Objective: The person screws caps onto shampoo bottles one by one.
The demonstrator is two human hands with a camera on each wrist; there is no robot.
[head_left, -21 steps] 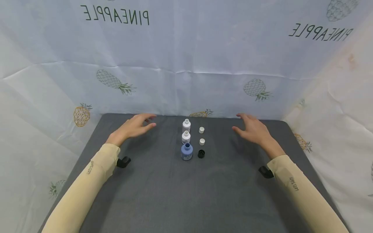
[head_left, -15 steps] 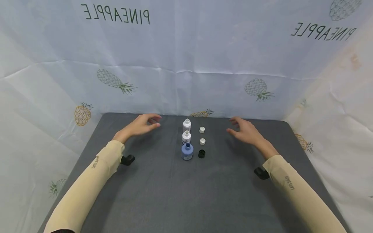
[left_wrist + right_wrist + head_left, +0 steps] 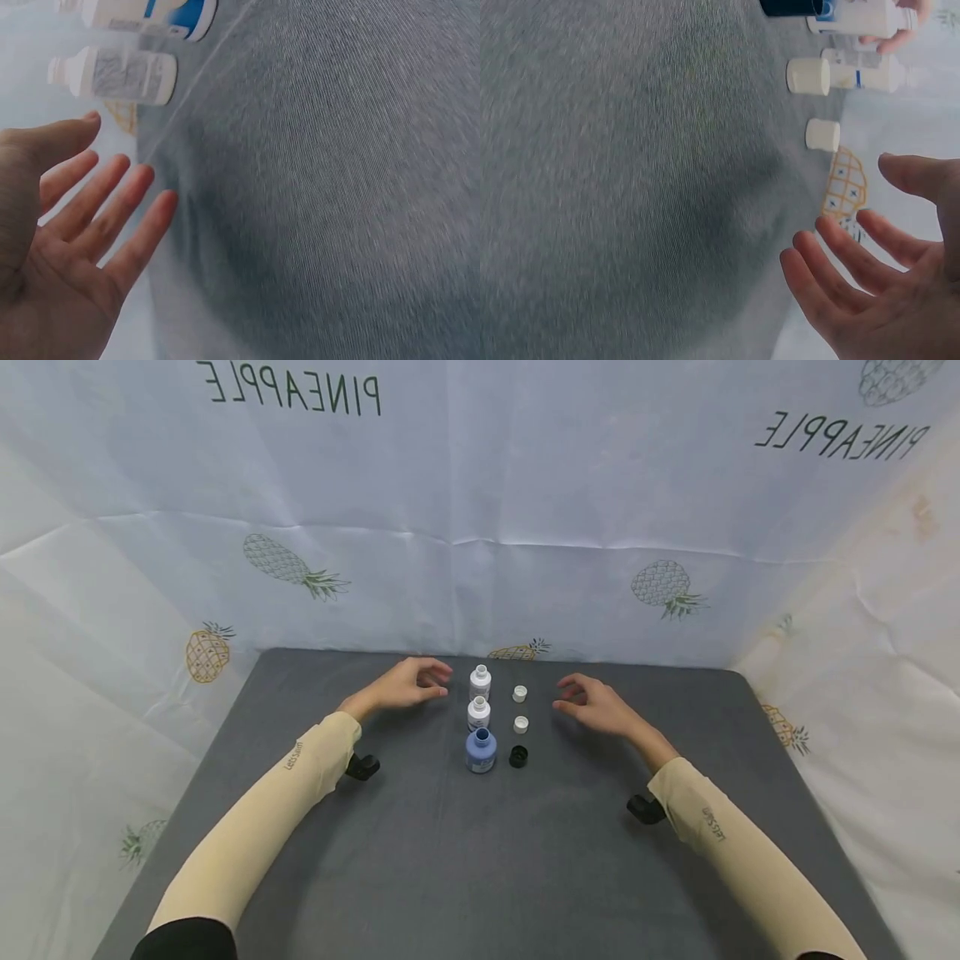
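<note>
Three uncapped bottles stand in a column on the table: a white bottle (image 3: 480, 683) at the back, another white bottle (image 3: 478, 714) in the middle, and a blue bottle (image 3: 481, 751) in front. To their right lie a white cap (image 3: 520, 693), a second white cap (image 3: 521, 725) and a black cap (image 3: 518, 757). My left hand (image 3: 408, 683) hovers just left of the back white bottle, fingers relaxed and holding nothing. Right of the caps, my right hand (image 3: 596, 705) is held over the table with loosely bent fingers, also holding nothing.
The table (image 3: 465, 860) wears a dark grey cloth. A pale curtain (image 3: 555, 485) printed with pineapples hangs right behind its back edge and along both sides. A black wrist mount (image 3: 363, 767) sits under the left sleeve, another mount (image 3: 647, 809) under the right.
Both hands have moved inward, the left one rightward toward the bottles and the right one leftward toward the caps. The bottles and caps have stayed in place.
</note>
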